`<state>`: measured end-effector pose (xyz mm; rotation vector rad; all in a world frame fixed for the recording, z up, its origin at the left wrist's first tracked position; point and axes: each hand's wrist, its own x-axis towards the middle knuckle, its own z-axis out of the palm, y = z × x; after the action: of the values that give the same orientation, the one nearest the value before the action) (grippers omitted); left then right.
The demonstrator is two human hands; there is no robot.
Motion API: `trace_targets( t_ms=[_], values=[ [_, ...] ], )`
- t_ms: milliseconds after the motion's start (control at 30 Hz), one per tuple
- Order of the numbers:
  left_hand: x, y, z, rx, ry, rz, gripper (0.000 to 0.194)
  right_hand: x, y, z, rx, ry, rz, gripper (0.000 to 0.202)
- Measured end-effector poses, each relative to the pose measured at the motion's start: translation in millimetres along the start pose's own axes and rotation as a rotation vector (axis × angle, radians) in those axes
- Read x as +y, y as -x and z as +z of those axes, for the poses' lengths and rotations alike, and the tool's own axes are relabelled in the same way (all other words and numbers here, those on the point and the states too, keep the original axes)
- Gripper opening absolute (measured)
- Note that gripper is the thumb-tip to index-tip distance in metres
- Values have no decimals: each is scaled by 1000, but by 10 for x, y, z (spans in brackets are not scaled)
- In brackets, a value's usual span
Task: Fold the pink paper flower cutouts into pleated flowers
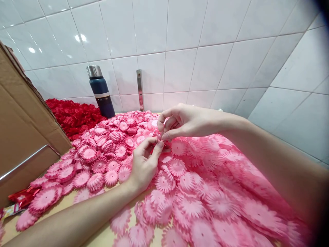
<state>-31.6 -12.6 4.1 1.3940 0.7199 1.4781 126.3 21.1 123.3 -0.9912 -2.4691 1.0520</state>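
Pink scalloped flower discs (88, 153) lie heaped over the pale yellow surface, many with a small hole in the centre. Above the middle of the heap my left hand (146, 161) is closed, thumb and forefinger pinched on a small pink piece. Just above and to its right, my right hand (177, 121) has its thumb and forefinger pressed together close to the left fingertips. What the right fingers hold is too small to make out.
A dark blue bottle (102, 92) stands at the back by a tiled wall, beside a red petal pile (74, 115). A cardboard box (23, 120) borders the left. Red wrappers (24, 197) lie at lower left. A metal strip (140, 90) is upright against the wall.
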Motion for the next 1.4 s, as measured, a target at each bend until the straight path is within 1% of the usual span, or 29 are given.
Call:
trace_targets(
  t_ms=[167,367,533,733,900,1133,1267,1400],
  values=[
    [12,3,-5,-7,-17,4,8,-9,3,1,12,38,-1,9],
    [24,-1,-5,0,-45,-9,7,-7,12,-11,-2,27,-9,14],
    [36,7,0,-14,-60,0,10,-8,10,-17,5,46,-22,11],
    [46,11,7,-1,-76,-6,12,13,30,-48,-21,40,-32,18],
    [43,10,16,2,-85,-9,12,8,43,-51,8,111,-1,15],
    [52,-5,23,8,-119,28,10,-36,58,-35,31,120,3,9],
    [51,2,22,5,-138,4,10,-22,67,-55,24,128,-7,12],
    [32,8,29,0,-64,-33,9,7,75,-94,74,152,-8,15]
  ],
)
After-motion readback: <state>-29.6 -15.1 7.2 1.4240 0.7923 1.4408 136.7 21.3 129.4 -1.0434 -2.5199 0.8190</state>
